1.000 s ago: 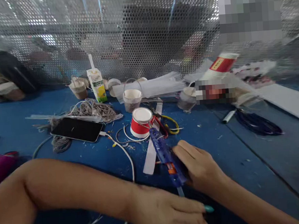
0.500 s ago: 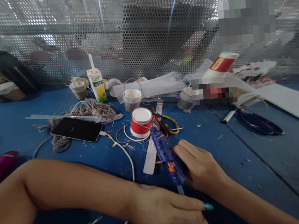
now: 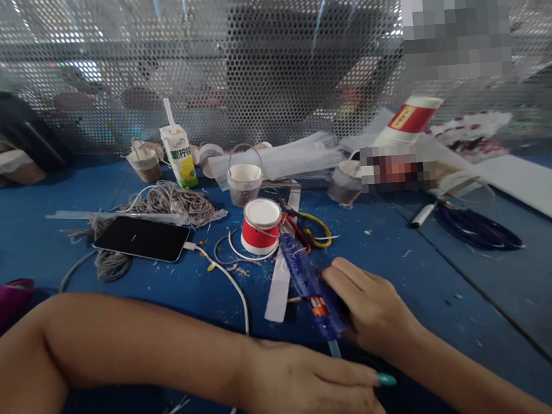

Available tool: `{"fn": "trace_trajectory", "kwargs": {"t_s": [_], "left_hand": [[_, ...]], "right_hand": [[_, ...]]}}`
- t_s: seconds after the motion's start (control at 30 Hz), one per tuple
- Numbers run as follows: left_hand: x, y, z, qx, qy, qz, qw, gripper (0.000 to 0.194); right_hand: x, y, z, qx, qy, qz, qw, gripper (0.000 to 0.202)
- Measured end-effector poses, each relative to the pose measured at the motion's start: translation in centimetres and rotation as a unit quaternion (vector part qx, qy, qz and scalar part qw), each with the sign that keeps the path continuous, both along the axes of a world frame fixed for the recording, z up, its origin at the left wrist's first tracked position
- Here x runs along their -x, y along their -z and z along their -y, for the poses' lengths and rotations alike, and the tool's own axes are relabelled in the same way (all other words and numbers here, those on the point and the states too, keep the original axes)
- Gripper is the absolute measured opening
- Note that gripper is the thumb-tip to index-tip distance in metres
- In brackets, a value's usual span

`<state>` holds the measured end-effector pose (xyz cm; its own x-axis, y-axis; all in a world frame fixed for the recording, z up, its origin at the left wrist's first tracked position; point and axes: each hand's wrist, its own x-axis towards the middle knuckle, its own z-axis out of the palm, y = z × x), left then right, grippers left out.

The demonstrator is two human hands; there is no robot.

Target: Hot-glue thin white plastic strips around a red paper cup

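Observation:
My right hand [image 3: 370,301] is closed around the grip of a blue hot glue gun [image 3: 304,274], which points up and left. A clear glue stick [image 3: 334,349] sticks out of its rear end. The gun's nozzle end lies beside a small red-and-white paper bucket [image 3: 260,230] standing upside down on the table, and a grey cord crosses its side. My left hand [image 3: 317,387] rests low in front, palm down, fingers stretched out toward the right wrist. Its lower fingers are cut off by the frame edge; nothing shows in it.
Yellow-and-red-handled pliers [image 3: 318,229] and a white paper strip [image 3: 278,289] lie by the bucket. Left are a phone [image 3: 141,238] on a white cable, grey cord [image 3: 176,201] and a drink carton [image 3: 178,157]. Behind stand a handled paper bucket [image 3: 245,185] and a perforated metal screen [image 3: 270,62].
Almost nothing differs. My right hand and the glue gun have shifted very slightly; my left hand stays in place.

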<state>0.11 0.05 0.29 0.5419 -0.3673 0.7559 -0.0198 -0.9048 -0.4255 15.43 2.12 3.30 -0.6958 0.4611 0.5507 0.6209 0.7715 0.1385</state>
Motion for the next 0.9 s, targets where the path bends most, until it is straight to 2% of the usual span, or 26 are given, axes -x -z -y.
{"fn": "trace_trajectory", "kwargs": {"t_s": [0.4, 0.67, 0.9], "left_hand": [[0.21, -0.03, 0.2, 0.031, -0.009, -0.044, 0.999, 0.025], [-0.17, -0.03, 0.11, 0.054, -0.005, 0.031, 0.998, 0.027], [-0.02, -0.28, 0.2, 0.094, -0.012, -0.002, 0.995, 0.026]], "right_hand": [[-0.23, 0.01, -0.19, -0.008, 0.003, 0.005, 1.0, 0.028], [-0.28, 0.1, -0.55, -0.007, 0.003, 0.001, 1.0, 0.024], [-0.65, -0.04, -0.97, 0.01, 0.016, 0.013, 1.0, 0.012]]}}
